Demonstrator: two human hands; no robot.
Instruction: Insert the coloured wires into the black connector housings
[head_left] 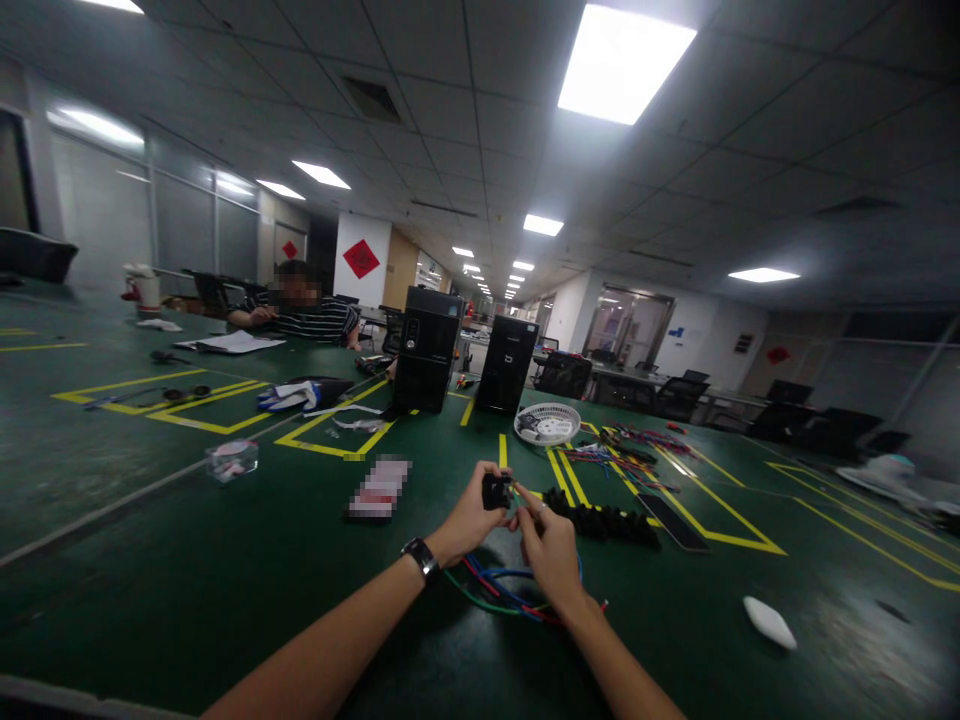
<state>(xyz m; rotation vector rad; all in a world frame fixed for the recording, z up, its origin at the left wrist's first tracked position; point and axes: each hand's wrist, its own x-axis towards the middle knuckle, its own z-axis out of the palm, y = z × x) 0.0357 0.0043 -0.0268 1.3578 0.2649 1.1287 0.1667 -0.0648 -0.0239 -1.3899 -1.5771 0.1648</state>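
My left hand point(478, 512), with a dark watch on its wrist, is closed around a small black block-shaped part point(495, 490) held above the table. My right hand point(551, 545) meets it from the right, fingers pinched at the part's edge on what looks like a thin wire point(514, 493); the fingers partly hide it. Under both hands lies a loose loop of blue, red and green wires point(495, 590). Just behind the right hand, a row of black parts point(607, 522) stretches to the right on the table.
Beyond my hands stand two black computer towers point(427, 350) and a white round basket point(547, 424). More wire bundles point(630, 455) and a black strip point(673, 522) lie right. A clear box point(232, 460) and gloves point(289, 395) are left. A person point(300, 315) sits across the table.
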